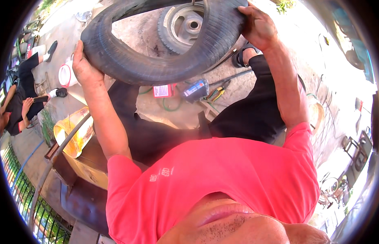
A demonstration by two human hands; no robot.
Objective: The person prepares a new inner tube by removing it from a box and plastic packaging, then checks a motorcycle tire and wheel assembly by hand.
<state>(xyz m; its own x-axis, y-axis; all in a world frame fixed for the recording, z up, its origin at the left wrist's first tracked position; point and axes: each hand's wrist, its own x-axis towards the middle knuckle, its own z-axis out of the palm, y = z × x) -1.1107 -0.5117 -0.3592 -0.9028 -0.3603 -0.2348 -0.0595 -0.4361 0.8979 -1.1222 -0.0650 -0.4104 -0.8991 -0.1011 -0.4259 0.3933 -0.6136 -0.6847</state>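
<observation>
A large black rubber ring, which looks like an inner tube [157, 69], is raised in front of me, bent into an uneven oval. My left hand [87, 67] holds its left side, the fingers partly hidden behind the rubber. At the upper right, my right hand [260, 29] grips the other side, thumb on top. Through the opening and beyond it shows a wheel [170, 34] with a grey metal rim and a tyre, on the concrete ground.
Between my legs lie a red box [164, 90], a dark blue box [195, 90] and a yellow-handled tool [216, 94]. A yellow bucket [73, 132] and a white bucket [65, 75] stand at my left. Another person [20, 97] sits farther left, past the buckets.
</observation>
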